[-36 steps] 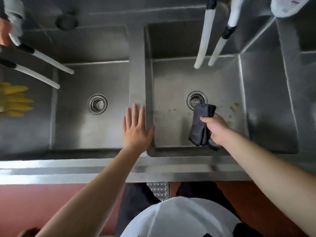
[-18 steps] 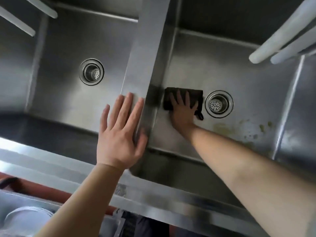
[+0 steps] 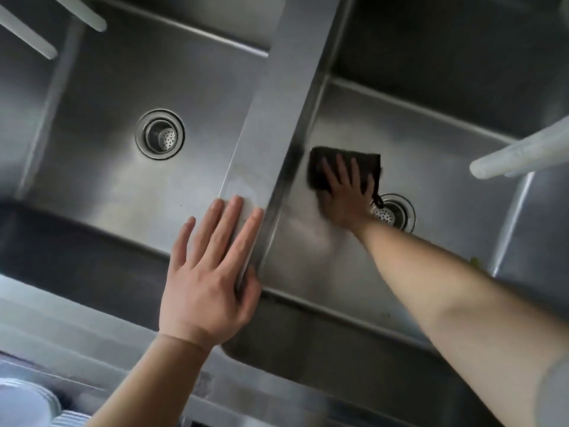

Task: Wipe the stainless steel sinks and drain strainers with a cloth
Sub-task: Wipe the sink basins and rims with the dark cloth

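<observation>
Two stainless steel sinks lie side by side, split by a steel divider. My right hand presses a dark cloth flat on the floor of the right sink, fingers spread, just left of its drain strainer. The cloth's hanging loop touches the strainer's rim. My left hand rests flat and open on the near end of the divider, thumb over its right edge. The left sink has its own strainer and nothing else in it.
White faucet spouts hang over the left sink and the right sink. A yellowish stain shows by my right forearm. The steel front rim runs along the near side. Stacked white plates sit below at bottom left.
My right hand went from gripping the hanging cloth to pressing it flat on the right sink floor, then slid it away from me. The view tilted and moved closer. My left hand stayed on the divider.
</observation>
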Motion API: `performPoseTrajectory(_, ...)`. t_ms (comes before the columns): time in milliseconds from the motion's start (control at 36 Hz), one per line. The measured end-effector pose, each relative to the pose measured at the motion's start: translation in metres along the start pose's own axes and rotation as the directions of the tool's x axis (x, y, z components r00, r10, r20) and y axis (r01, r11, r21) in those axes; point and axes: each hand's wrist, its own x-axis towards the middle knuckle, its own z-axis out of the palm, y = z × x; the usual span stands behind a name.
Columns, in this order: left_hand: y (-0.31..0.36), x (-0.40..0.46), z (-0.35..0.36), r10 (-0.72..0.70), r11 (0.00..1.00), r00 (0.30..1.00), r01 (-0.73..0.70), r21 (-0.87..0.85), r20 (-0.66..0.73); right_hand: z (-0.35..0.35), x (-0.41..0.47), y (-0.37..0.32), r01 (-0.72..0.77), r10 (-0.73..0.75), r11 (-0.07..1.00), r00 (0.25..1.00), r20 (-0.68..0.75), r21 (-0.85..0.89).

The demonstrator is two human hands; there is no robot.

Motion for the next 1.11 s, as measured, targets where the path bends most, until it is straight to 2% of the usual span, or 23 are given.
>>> performPoseTrajectory(167,-0.002,0.000,0.003,0.014,0.999,0.999,-0.016,-0.040,-0.040,-0.074,0.124,-0.029,-0.209,0.236,0.922,0.971,-0.044,0.324)
performPoseTrajectory(306,-0.006,0.000,0.009,0.027,0.998,0.998,-0.031,-0.062,-0.064,-0.069,0.138,-0.032,-0.216,0.251,0.933,0.964,-0.090,0.289)
performPoseTrajectory(389,-0.007,0.001,0.011,0.011,0.998,0.998,-0.014,-0.062,-0.059,-0.056,0.119,-0.029,-0.140,0.164,0.966,0.981,-0.099,0.216)
performPoseTrajectory(500,-0.006,0.003,0.008,-0.005,0.998,0.999,0.003,-0.066,-0.038,-0.017,0.051,-0.041,-0.059,0.069,0.978,0.997,-0.042,0.200)
performPoseTrajectory(667,-0.003,0.001,0.005,-0.021,0.999,1.000,0.021,-0.045,0.005,0.044,-0.067,-0.049,0.134,-0.161,0.979,0.972,0.173,0.156)
performPoseTrajectory(806,-0.006,-0.004,0.006,-0.024,0.998,1.000,0.024,-0.063,0.007,0.070,-0.122,-0.045,0.409,-0.390,0.912,0.858,0.335,0.014)
performPoseTrajectory(944,-0.008,-0.002,0.008,-0.026,0.995,0.999,0.024,-0.101,-0.023,0.066,-0.130,-0.001,0.694,-0.582,0.713,0.664,0.469,-0.097)
performPoseTrajectory(1000,-0.006,-0.001,0.008,-0.033,0.995,0.999,0.030,-0.098,-0.028,0.061,-0.131,0.027,0.736,-0.595,0.659,0.636,0.491,-0.154)
performPoseTrajectory(1056,-0.005,-0.001,0.009,-0.035,0.995,0.999,0.033,-0.095,-0.022,0.055,-0.140,0.059,0.699,-0.550,0.684,0.681,0.483,-0.206)
performPoseTrajectory(1111,-0.004,-0.002,0.009,-0.049,0.995,0.999,0.048,-0.083,-0.011,0.053,-0.155,0.091,0.586,-0.449,0.775,0.773,0.448,-0.234)
